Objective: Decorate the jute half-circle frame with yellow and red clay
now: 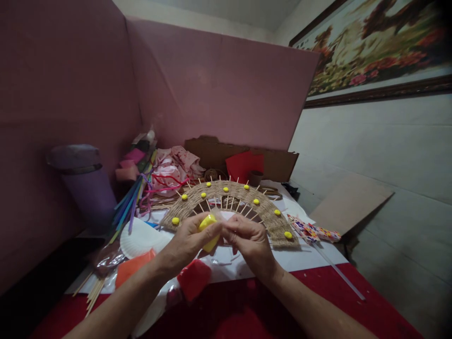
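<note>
My left hand (189,242) is closed around a lump of yellow clay (208,228) in a clear wrapper. My right hand (249,242) meets it from the right, fingers pinched at the clay's upper edge. Just behind both hands lies a fan-shaped arch woven from brown twine (231,193) on wooden skewers, dotted with several small yellow clay balls such as the yellow ball (175,220) at its left end. A red clay block (194,278) and an orange clay block (132,267) lie below my left forearm.
A white paper plate (139,238) sits left of the arch, with coloured straws (129,205) and loose skewers (93,294) near it. A purple lidded bin (86,181) stands far left. Pink cloth (174,167), cardboard (278,162), and a patterned wrapped bundle (314,231) lie on the red table (247,310).
</note>
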### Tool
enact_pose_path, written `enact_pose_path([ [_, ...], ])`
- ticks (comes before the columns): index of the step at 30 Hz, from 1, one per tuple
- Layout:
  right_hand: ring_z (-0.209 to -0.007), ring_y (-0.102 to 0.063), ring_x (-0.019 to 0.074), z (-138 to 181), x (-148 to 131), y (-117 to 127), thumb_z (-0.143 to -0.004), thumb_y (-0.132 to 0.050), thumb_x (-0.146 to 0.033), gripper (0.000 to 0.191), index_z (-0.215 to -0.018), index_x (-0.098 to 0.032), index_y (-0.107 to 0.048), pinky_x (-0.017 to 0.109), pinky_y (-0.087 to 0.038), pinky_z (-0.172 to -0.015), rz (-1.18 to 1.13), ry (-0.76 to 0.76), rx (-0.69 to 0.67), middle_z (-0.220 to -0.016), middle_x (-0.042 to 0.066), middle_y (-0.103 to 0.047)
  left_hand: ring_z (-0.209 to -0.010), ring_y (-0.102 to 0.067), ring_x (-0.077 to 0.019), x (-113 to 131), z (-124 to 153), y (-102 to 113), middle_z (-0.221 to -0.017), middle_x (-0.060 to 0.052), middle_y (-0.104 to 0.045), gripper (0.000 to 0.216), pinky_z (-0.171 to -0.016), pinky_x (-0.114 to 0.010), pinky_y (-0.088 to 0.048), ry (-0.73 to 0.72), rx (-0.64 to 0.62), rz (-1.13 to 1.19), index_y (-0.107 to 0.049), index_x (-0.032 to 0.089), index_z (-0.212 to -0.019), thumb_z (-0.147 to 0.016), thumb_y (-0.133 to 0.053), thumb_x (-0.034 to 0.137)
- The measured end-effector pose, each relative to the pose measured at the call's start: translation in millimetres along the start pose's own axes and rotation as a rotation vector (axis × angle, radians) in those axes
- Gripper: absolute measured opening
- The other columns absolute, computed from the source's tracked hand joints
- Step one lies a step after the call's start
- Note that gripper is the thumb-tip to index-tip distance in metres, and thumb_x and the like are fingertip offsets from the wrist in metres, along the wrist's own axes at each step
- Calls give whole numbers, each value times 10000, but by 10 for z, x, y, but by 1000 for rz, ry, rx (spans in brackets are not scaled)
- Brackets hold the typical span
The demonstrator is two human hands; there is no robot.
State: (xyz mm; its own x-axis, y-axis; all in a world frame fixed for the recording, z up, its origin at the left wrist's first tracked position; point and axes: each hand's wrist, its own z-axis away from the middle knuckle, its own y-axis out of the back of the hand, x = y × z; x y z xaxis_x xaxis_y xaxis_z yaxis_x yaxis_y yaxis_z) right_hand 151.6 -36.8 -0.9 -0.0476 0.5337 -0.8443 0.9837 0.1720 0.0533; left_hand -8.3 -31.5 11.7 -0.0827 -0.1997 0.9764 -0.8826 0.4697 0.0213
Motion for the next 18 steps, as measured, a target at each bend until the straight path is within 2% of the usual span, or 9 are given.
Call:
enact_pose_path([
  [3, -611, -475, 111, -8, -11, 17, -787, -643, -296, 162, -921, -295, -734, 227, -416, -475, -31, -10, 47, -713, 7, -521, -491, -475, -72, 5, 5, 10, -660, -17, -567, 296, -399, -165, -315, 29, -33, 20, -561, 139, -869, -828, -524, 430],
  [6, -713, -507, 134, -15, 18, 28, -761, -666, -310, 121, -847, -282, -746, 240, -462, -524, -24, 12, 18, -797, 20, -502, -497, -480, -72, 14, 15, 15, -658, -20, -571, 289, -407, -165, -324, 43, -39, 34, -570, 138, -855, -833, -520, 422],
  [12, -822, -513, 163, 10, 78, 5, -767, -665, -321, 247, -1013, -316, -694, 270, -499, -599, 21, 38, -59, -907, 28, -480, -473, -485, -71, 17, 17, 8, -652, -28, -579, 326, -388, -164, -310, 23, -92, 43, -570, 140, -809, -860, -462, 443],
  [16, -814, -503, 159, 15, 34, -25, -799, -629, -340, 182, -952, -291, -714, 267, -489, -608, 17, 34, -120, -897, 30, -474, -445, -463, -60, 33, 18, 0, -618, -15, -571, 340, -381, -161, -288, 46, -57, 35, -566, 137, -742, -840, -494, 455],
  [18, -831, -498, 164, 8, 2, -34, -793, -634, -356, 143, -856, -268, -729, 276, -485, -645, 34, 44, -150, -884, 31, -483, -435, -455, -55, 46, 20, -5, -586, -3, -556, 347, -383, -161, -280, 56, -36, 22, -567, 136, -724, -831, -509, 461],
])
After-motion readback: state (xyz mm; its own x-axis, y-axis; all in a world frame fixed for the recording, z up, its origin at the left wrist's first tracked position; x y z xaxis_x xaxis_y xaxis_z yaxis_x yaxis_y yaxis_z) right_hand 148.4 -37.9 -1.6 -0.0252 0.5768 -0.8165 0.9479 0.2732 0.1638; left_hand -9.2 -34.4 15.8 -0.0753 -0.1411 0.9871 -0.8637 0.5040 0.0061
